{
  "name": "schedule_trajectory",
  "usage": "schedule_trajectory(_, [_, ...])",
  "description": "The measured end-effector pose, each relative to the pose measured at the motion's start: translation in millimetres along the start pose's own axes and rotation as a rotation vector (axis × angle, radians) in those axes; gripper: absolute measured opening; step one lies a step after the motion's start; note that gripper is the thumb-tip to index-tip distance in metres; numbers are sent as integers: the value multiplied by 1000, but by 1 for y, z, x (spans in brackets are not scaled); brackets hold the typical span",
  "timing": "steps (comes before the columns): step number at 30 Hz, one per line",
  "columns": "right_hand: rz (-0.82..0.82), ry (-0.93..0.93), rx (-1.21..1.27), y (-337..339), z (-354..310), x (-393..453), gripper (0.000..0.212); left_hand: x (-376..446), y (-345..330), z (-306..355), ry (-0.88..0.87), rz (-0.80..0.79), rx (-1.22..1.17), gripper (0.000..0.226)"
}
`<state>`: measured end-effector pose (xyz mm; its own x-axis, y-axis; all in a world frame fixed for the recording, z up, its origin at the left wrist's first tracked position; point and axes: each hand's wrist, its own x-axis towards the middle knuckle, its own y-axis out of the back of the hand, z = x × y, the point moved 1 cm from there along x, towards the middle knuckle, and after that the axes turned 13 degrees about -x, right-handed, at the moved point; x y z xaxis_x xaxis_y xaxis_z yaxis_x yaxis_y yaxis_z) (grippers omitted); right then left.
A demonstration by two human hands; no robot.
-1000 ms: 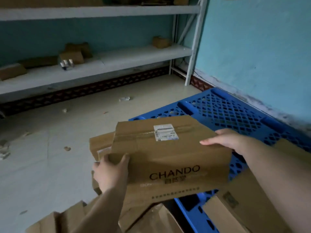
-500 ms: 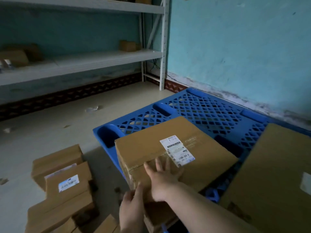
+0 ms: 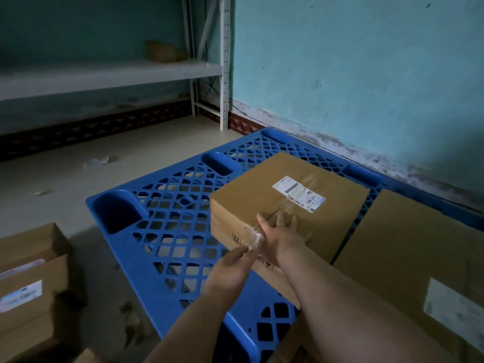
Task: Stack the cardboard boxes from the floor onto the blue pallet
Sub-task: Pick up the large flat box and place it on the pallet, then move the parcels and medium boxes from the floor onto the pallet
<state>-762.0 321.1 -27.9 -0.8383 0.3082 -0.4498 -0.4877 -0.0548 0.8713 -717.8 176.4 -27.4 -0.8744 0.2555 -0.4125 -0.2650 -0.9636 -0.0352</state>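
Note:
A brown cardboard box (image 3: 309, 203) with a white shipping label lies flat on the blue lattice pallet (image 3: 167, 221), close beside a larger labelled box (image 3: 408, 260) on its right. My right hand (image 3: 281, 233) rests flat, fingers spread, on the near top edge of the brown box. My left hand (image 3: 229, 271) is against the box's near side face, fingers extended, holding nothing. More cardboard boxes (image 3: 28, 289) sit on the floor at the lower left.
A white metal shelf rack (image 3: 112, 77) runs along the back wall, with a small box (image 3: 162, 51) on it. The turquoise wall (image 3: 353, 74) stands right behind the pallet. Paper scraps (image 3: 99, 161) litter the pale floor.
The box went from being carried in both hands to lying on the pallet, farther in and nearer the big box. Both hands shifted from gripping its sides to pressing flat against it.

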Motion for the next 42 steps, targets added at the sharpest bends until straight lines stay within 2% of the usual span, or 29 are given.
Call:
schedule_trajectory(4, [32,-110,-63,3,16,13,104,-8,46,-19,59,78,31,47])
schedule_trajectory(7, [15,-185,-81,6,10,18,98,-24,91,-35,48,168,31,47])
schedule_trajectory(9, [62,-188,-121,8,-10,12,90,-36,123,-42,39,276,-35,49])
schedule_trajectory(11, [219,-25,-287,7,-46,0,93,-50,157,-48,26,398,-37,50])
schedule_trajectory(13, [344,211,-304,3,-99,-27,106,-70,189,-58,16,498,-12,50])
schedule_trajectory(16, [294,509,-117,-11,-183,-80,113,-104,226,-84,74,577,69,52])
schedule_trajectory(19, [163,656,-53,-41,-233,-120,113,-135,248,-117,240,586,244,60])
schedule_trajectory(22, [22,621,-42,-89,-246,-136,112,-160,258,-152,407,609,256,68])
schedule_trajectory(26, [-137,433,-44,-154,-224,-143,119,-188,248,-197,614,651,152,62])
schedule_trajectory(30, [-360,193,109,-206,-186,-158,122,-211,206,-238,727,746,-107,97])
schedule_trajectory(32, [-435,145,211,-221,-173,-164,124,-227,184,-254,717,799,-308,108])
schedule_trajectory(35, [-462,154,284,-240,-157,-177,127,-250,163,-273,610,862,-380,86])
schedule_trajectory(38, [-407,168,371,-250,-150,-194,128,-264,153,-274,555,912,-427,71])
schedule_trajectory(40, [-369,187,435,-246,-150,-202,129,-268,154,-263,495,925,-454,77])
schedule_trajectory(42, [-325,230,474,-231,-152,-205,129,-274,161,-248,453,936,-419,94])
